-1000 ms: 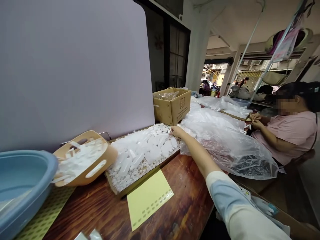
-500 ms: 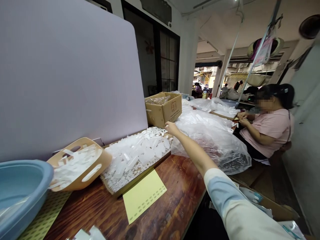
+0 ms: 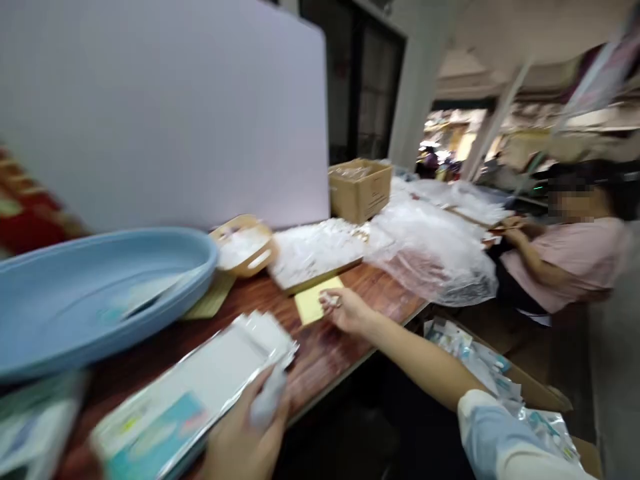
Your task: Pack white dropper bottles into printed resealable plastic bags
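Note:
My left hand (image 3: 245, 427), low in the view, is closed around a pale grey-white rounded piece (image 3: 269, 398), too blurred to name. It is against the near edge of a stack of flat plastic packets (image 3: 200, 387) with turquoise printing at one end. Over the yellow sheet (image 3: 309, 308) is my right hand (image 3: 347, 310), its fingertips pinched on small white pieces (image 3: 330, 300). Beyond it lies a shallow cardboard tray (image 3: 320, 275) heaped with white pieces (image 3: 320, 247).
A large blue basin (image 3: 195, 293) with packets inside stands left, beside a tan basket (image 3: 273, 253) of white pieces. Behind are a cardboard box (image 3: 357, 193) and clear plastic bags (image 3: 425, 247). A person in pink (image 3: 575, 257) sits right. A box of packets (image 3: 500, 373) is below the table edge.
My right hand has come back from the far end of the tray to above the yellow sheet. The view has swung left, bringing my left hand and the whole packet stack into sight.

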The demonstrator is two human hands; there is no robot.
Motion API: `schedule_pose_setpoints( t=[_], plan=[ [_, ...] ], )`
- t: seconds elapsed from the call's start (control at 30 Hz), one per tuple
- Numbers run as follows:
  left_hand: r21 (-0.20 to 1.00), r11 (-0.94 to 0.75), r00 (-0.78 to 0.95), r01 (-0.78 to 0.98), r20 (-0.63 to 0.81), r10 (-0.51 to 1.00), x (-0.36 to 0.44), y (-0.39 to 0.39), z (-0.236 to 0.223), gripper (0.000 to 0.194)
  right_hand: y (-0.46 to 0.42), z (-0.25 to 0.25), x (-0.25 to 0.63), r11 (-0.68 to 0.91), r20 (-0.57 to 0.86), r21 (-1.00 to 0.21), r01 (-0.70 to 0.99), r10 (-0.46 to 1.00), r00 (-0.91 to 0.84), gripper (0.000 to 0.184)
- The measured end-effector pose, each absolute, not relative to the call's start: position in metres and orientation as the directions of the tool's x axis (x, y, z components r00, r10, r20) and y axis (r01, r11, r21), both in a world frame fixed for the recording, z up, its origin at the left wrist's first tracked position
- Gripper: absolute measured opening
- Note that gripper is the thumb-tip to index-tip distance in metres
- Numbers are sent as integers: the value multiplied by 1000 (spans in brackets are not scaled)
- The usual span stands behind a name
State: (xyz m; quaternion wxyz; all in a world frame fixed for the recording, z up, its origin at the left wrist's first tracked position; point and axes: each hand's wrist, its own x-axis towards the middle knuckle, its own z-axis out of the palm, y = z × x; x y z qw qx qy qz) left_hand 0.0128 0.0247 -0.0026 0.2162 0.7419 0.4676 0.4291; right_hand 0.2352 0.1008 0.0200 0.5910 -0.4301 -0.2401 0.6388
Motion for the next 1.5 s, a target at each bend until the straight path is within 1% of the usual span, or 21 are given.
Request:
schedule_pose_setpoints(
  t=[0.1, 0.17, 0.23, 0.33, 0.43, 0.47, 0.6, 0.67, 0.8, 0.9, 1.0, 1.1, 1.2, 1.33, 1.4, 1.5],
  plan=[
    [757, -370, 178, 539, 327, 928, 3, 8, -3, 41, 100, 1, 233, -297, -384, -745, -597, 923, 20, 30],
    [784, -322, 139, 531, 294, 946, 0, 1, 0, 43, 105, -2, 232, -334, -416, -722, -605, 909, -6, 30],
    [796, -306, 100, 521, 299, 949, -3, -3, 4, 41, 106, 0, 230, -343, -415, -722, -601, 910, -21, 29],
    [810, -292, 67, 509, 301, 951, -13, -7, 6, 39, 97, 9, 223, -322, -372, -750, -578, 928, -34, 22],
    [824, -271, 61, 497, 278, 959, -23, -10, 5, 38, 81, 21, 209, -288, -302, -790, -541, 951, -65, 9],
    [828, -265, 63, 494, 270, 961, -25, -11, 5, 37, 75, 24, 203, -282, -277, -804, -524, 957, -89, 7],
    [851, -257, 95, 457, 241, 966, -29, -16, 7, 36, 54, 33, 171, -249, -177, -862, -442, 964, -198, 16],
    [876, -237, 98, 420, 216, 971, -29, -17, 9, 36, 47, 34, 154, -206, -122, -890, -406, 968, -221, 23],
    [916, -145, 25, 373, 147, 989, -30, -18, 9, 30, 37, 32, 127, -107, -23, -927, -360, 973, -230, 34],
    [936, -139, 13, 323, 143, 990, -32, -17, 8, 24, 33, 31, 118, 2, 71, -966, -258, 962, -262, 32],
    [954, -120, 22, 276, 119, 993, -35, -17, 7, 18, 30, 27, 115, 165, 182, -983, -80, 932, -314, 26],
    [972, -89, 7, 219, 89, 996, -39, -19, 9, 17, 29, 22, 114, 325, 257, -936, 132, 891, -374, 20],
    [985, -66, -18, 161, 70, 997, -44, -21, 12, 19, 28, 18, 114, 433, 299, -862, 264, 854, -425, 16],
    [993, -51, -50, 104, 56, 997, -52, -22, 15, 20, 27, 17, 117, 563, 356, -768, 307, 773, -526, 20],
    [996, -28, -75, 84, 34, 997, -55, -21, 14, 21, 26, 17, 118, 596, 358, -746, 296, 734, -577, 21],
    [998, -10, -83, 62, 15, 996, -59, -22, 13, 27, 25, 17, 119, 623, 351, -721, 303, 705, -616, 18]
  ],
)
